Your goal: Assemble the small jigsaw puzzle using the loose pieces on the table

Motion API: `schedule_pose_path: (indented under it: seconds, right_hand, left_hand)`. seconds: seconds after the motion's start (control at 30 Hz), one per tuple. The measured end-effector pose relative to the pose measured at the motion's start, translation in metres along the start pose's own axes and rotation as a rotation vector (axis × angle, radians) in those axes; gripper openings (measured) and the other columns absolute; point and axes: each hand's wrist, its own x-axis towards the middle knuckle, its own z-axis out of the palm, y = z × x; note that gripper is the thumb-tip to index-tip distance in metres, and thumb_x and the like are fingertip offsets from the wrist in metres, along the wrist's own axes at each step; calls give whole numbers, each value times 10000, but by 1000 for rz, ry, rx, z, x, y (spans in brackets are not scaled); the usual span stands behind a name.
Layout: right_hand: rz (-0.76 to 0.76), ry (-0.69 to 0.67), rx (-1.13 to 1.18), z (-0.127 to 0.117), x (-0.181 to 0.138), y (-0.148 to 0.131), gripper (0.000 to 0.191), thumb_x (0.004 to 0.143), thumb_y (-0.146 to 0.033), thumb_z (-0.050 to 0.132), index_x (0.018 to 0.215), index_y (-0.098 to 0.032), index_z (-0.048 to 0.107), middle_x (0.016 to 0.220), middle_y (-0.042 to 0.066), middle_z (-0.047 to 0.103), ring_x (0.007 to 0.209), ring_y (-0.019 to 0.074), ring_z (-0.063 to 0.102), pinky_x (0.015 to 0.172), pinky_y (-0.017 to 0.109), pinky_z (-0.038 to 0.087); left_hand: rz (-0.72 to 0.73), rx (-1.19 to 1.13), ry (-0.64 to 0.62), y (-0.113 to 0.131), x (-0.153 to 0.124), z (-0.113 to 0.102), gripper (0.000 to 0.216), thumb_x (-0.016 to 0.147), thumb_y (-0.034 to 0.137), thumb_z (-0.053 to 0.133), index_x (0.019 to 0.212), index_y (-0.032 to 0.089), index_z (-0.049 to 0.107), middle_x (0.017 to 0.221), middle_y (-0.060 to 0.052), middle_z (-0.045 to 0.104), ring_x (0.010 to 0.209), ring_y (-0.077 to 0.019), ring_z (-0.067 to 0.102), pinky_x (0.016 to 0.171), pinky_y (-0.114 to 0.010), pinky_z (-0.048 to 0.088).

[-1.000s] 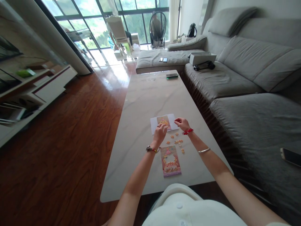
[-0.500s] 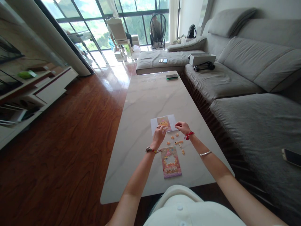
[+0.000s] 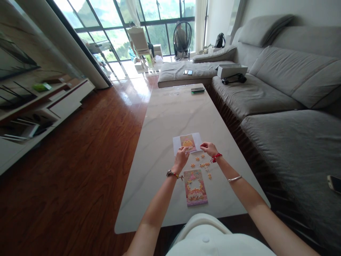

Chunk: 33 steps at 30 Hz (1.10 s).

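A white sheet (image 3: 176,141) with a printed orange figure lies on the marble-look table (image 3: 149,170). My left hand (image 3: 182,158) is over its lower edge, fingers pinched together; what they hold is too small to make out. At the sheet's right edge my right hand (image 3: 209,148) is pinched too, and I cannot tell what is between its fingertips. Below the hands are several loose orange jigsaw pieces (image 3: 197,159). Nearer to me lies a partly filled jigsaw puzzle (image 3: 196,196), pink and purple, with a pale gap in its middle.
A dark phone-like object (image 3: 197,90) lies at the table's far end. The grey sofa (image 3: 287,138) runs along the right, with a white box (image 3: 232,70) and a phone (image 3: 334,183) on it. Chairs with people stand by the windows.
My left hand has moved slightly down off the printed figure, so more of it shows. My right hand stays by the sheet's edge. The whole view has shifted slightly.
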Motion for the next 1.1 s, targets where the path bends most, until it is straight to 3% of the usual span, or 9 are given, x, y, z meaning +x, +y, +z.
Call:
schedule_pose_path:
  seconds: [0.2, 0.4, 0.57, 0.7, 0.8, 0.97, 1.1]
  right_hand:
    - [4, -29, -74, 3, 0, 4, 153, 667, -292, 536, 730, -177, 615, 682, 6, 633, 540, 92, 549, 520, 194, 424]
    - [30, -75, -419, 11, -8, 30, 104, 621, -149, 590, 721, -172, 609, 774, 49, 612, 680, 124, 561, 641, 210, 415]
    - [53, -81, -453, 23, -21, 41, 90, 622, -143, 595, 712, -153, 596, 856, 71, 574, 664, 108, 545, 653, 213, 402]
    - [52, -125, -367, 20, -25, 35, 43, 630, -110, 558, 653, -138, 581, 753, 51, 587, 680, 112, 541, 656, 214, 397]
    - [82, -186, -253, 19, -40, 28, 42, 638, -143, 545, 654, -139, 583, 656, 19, 591, 629, 104, 539, 595, 202, 400]
    - [241, -335, 328, 39, -109, 11, 181, 609, -290, 578, 684, -125, 572, 554, -9, 564, 481, 85, 507, 429, 183, 373]
    - [363, -322, 446, 57, -157, 6, 236, 589, -328, 589, 685, -114, 567, 560, 4, 576, 472, 87, 512, 452, 206, 411]
  left_hand:
    - [8, -2, 8, -2, 1, 0, 217, 744, 178, 449, 943, 190, 536, 954, -50, 533, 859, -141, 521, 784, -277, 433]
    - [17, -5, -3, -4, -4, 4, 209, 750, 194, 443, 936, 186, 538, 951, -58, 532, 873, -152, 517, 782, -287, 433]
    - [8, -40, -27, -5, -21, 10, 208, 746, 197, 447, 935, 187, 535, 951, -54, 534, 870, -150, 521, 791, -288, 431]
    - [-29, -124, -70, -4, -48, 15, 194, 723, 204, 483, 906, 192, 546, 940, -49, 544, 889, -159, 525, 814, -307, 420]
    - [-144, -285, -122, 1, -75, 18, 191, 716, 226, 501, 896, 185, 546, 930, -55, 557, 843, -155, 550, 781, -310, 435]
    - [-380, -771, -260, 20, -120, 27, 241, 716, 310, 510, 907, 164, 493, 876, -50, 589, 715, -113, 580, 605, -223, 457]
    - [-561, -853, -278, 26, -145, 36, 195, 693, 327, 524, 760, 148, 490, 673, 0, 583, 575, -76, 547, 485, -164, 406]
